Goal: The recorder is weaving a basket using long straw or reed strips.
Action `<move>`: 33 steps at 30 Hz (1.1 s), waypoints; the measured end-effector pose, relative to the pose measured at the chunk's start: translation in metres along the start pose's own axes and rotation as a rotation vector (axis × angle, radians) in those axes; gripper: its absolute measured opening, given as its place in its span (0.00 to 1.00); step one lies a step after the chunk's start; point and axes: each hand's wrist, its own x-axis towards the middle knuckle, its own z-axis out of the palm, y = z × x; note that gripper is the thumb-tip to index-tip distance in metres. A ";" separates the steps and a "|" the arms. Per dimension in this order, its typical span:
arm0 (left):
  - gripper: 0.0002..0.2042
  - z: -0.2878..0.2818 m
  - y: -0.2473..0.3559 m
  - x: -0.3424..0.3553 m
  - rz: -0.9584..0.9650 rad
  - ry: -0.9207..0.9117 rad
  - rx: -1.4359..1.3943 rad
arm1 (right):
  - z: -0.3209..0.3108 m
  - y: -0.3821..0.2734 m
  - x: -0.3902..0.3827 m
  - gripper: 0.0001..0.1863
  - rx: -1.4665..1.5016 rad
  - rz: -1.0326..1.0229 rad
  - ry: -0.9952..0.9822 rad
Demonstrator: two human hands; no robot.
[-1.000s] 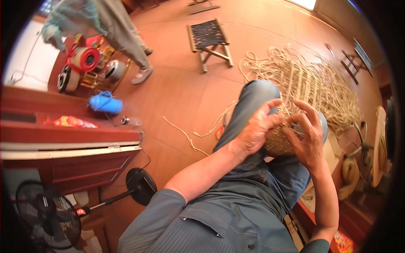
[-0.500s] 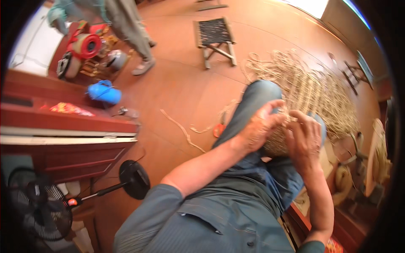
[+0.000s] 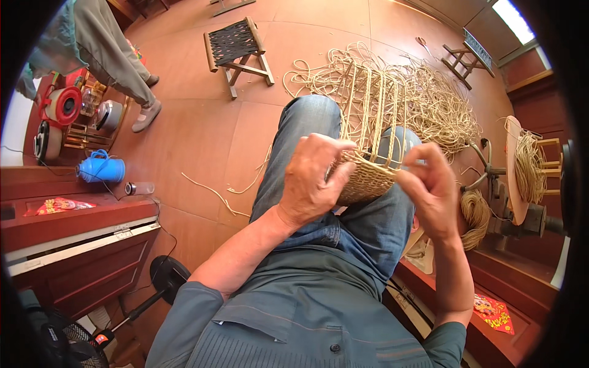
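A tightly woven straw-coloured cord piece lies across my lap. Long unwoven cords run from its far edge over my knees to the floor. My left hand pinches the left end of the weave between thumb and fingers. At the opposite end, my right hand is raised with its fingers bent toward the thumb, beside the edge of the weave. A thin strand loops near those fingertips, slightly blurred. The underside of the weave is partly hidden by my hands and legs.
Tangled cord spreads over the floor beyond my knees. A folding stool stands ahead. At right is a round board with a cord coil. On the left are a blue jug, a fan and a standing person.
My head view has swung right, so the surroundings appear farther left. My hands, close together before, are now apart at opposite ends of the weave, which shows more fully.
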 end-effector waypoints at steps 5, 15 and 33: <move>0.09 -0.003 -0.003 0.010 0.062 -0.076 -0.057 | -0.100 -0.005 -0.018 0.16 -0.385 -0.265 0.305; 0.11 -0.018 -0.037 0.010 -0.427 -0.120 -0.591 | -0.411 0.048 -0.096 0.11 -0.333 -0.165 0.927; 0.09 0.044 -0.028 0.016 -0.627 0.190 -0.933 | -0.010 0.009 0.004 0.11 -0.626 -0.336 0.177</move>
